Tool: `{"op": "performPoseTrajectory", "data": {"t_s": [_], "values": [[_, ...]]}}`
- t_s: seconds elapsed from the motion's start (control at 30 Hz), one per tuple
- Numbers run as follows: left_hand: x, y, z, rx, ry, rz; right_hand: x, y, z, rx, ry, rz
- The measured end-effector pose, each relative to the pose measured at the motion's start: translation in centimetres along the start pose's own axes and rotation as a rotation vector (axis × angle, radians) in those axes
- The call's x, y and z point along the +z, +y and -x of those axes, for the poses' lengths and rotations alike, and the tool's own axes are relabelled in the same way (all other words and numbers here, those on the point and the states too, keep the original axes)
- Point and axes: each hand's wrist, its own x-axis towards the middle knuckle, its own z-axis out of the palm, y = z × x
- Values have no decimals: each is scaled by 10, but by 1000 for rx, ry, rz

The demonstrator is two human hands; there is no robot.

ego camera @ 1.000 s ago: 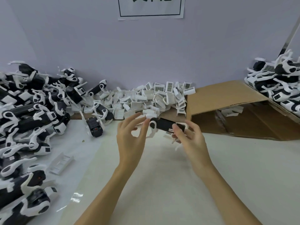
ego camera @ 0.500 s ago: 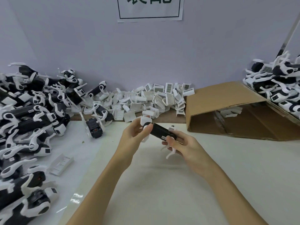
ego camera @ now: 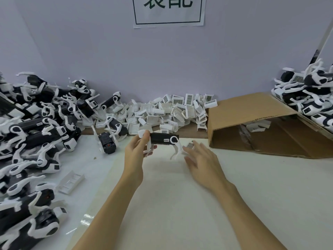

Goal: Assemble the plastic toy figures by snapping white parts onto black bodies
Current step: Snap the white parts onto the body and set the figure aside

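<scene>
**Left hand holding a toy body above the table, right hand loose beside it**

The left hand [ego camera: 138, 150] is gripping a black toy body [ego camera: 163, 138] by its left end, thumb and fingers curled around it, and is holding it level above the pale table [ego camera: 180, 204]. A white leg [ego camera: 175, 147] is hanging down from the round white joint at the body's right end, and another white piece is sitting under the fingers at the held end. A small label is showing on the body's side near that joint.

The right hand [ego camera: 201, 161] is hovering just to the right of the toy body and a little lower, its fingers spread and relaxed, gripping nothing. It looks blurred. Just past its fingertips, right of the toy body, a small white part with a dark grid [ego camera: 190, 145] is lying on the table; whether the fingers are touching it cannot be told.

Behind the toy body, against the wall, a heap of loose white parts [ego camera: 171, 112] is lying. To the right of the toy body an open cardboard box [ego camera: 252, 121] is lying on its side with a few white pieces inside. Far to the left of the toy body a big pile of black-and-white figures [ego camera: 36, 132] is spreading across the table, with one single white tray piece [ego camera: 71, 181] lying apart at its edge. Another stack of figures [ego camera: 310, 98] is sitting beyond the box at the far right. Above the toy body, a paper sign [ego camera: 169, 11] is hanging on the wall.
</scene>
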Motion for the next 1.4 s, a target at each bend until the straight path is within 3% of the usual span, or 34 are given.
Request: {"op": "performPoseTrajectory", "data": {"t_s": [0.17,0.3,0.43,0.6,0.7,0.77,0.9,1.03,1.17,1.4], "values": [[3,-4,1,16,-29,-83,-3,-4,6,36,166,-34],[4,-5,0,-14,-47,-114,-6,-2,13,90,44,-76],[3,-8,0,-21,-87,-132,-11,-4,11,196,37,-121],[3,-3,3,-40,-157,-67,-26,-9,4,472,261,-782],[5,-1,5,-42,-266,-72,-41,-9,4,677,165,-1407],[8,0,8,-64,-353,-90,-45,-9,7,668,45,-1654],[13,2,15,-64,-463,-178,-41,-13,8,574,-18,-1532],[18,0,18,-67,-424,-225,-37,-18,10,371,-93,-1292],[18,0,18,-70,-385,-236,-39,-26,16,156,-66,-1059],[15,0,16,-54,-406,-191,-47,-33,20,45,-35,-1032]]}}
